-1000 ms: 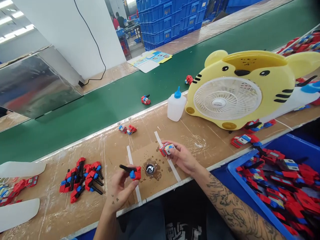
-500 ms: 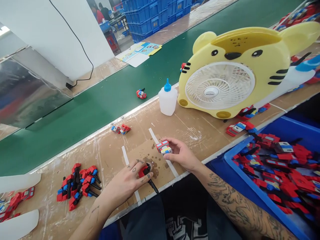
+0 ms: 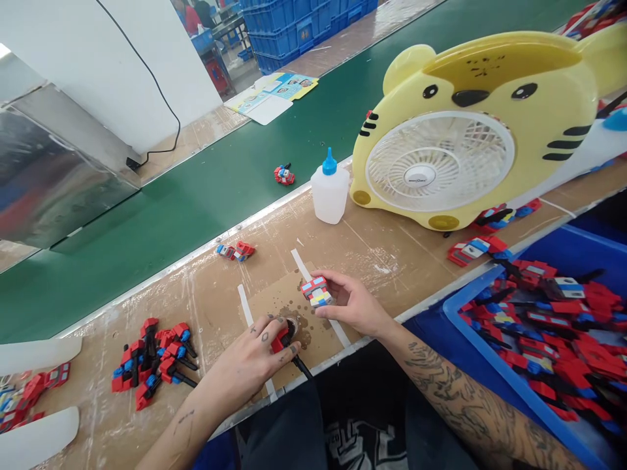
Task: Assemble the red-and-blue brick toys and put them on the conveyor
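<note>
My right hand pinches a small toy torso piece in red, white, blue and yellow, held just above the bench. My left hand is closed on a red toy part with a black rod, low over the wet-spotted cardboard. Right beside that part is a small round dark-topped container, partly hidden. Left of my left hand lies a pile of red, blue and black toy parts. Two joined pieces lie farther back on the bench.
A white bottle with a blue nozzle stands beside a yellow tiger-faced fan. A blue bin full of toy parts is at the right. Behind runs a green conveyor carrying one toy piece.
The toy torso piece in my right hand has shifted slightly left and tilted. My left hand has barely moved, and keeps its part. The toy on the conveyor has moved a little to the right.
</note>
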Demonstrator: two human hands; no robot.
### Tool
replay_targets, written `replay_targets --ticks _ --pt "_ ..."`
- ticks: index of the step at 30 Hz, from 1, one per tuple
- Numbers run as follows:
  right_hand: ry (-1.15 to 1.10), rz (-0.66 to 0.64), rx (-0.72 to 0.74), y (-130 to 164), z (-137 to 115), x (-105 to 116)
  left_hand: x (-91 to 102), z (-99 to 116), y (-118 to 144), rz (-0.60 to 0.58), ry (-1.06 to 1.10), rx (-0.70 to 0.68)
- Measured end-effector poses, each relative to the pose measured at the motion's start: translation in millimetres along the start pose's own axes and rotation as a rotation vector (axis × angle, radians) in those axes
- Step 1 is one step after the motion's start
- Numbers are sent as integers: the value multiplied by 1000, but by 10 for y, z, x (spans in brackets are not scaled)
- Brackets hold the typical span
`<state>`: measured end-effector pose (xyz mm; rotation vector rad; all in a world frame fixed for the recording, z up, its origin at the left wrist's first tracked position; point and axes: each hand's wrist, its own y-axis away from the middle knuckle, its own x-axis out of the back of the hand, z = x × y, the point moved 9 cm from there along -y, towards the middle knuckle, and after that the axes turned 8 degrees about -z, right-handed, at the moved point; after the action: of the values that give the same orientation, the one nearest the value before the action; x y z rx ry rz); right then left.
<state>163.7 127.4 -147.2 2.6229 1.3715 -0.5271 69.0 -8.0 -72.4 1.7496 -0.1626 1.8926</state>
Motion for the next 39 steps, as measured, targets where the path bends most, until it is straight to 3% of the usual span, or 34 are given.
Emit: replay_targets --ticks 6,11,16,20,25,28,30,33,35,37,39 --pt "-33 20 -14 15 27 7 -21 -127 92 82 137 60" --pt "-148 -5 -10 8 94 -70 2 -442 274 398 633 263" --pt "-213 -49 -30 -53 166 -249 -190 -650 417 777 1281 490" --pt "-169 -71 -20 -96 134 -370 -251 -635 327 855 1500 503" --pt "139 -35 27 -66 4 -431 -251 -664 229 831 1534 491" --pt "502 36 124 -37 -185 -473 -284 -683 221 905 1558 577" --pt "729 79 258 -37 -366 -578 -234 -640 163 976 1573 561" --pt "940 122 587 -52 -688 -883 -9 -571 70 1135 1528 456" --pt "985 148 788 -97 -874 -1095 172 -599 92 1260 1420 460" --pt "984 156 880 -240 -996 -1244 349 -716 167 1335 1257 512" --pt "968 118 851 -508 -1028 -1313 500 -955 260 1350 1099 555"
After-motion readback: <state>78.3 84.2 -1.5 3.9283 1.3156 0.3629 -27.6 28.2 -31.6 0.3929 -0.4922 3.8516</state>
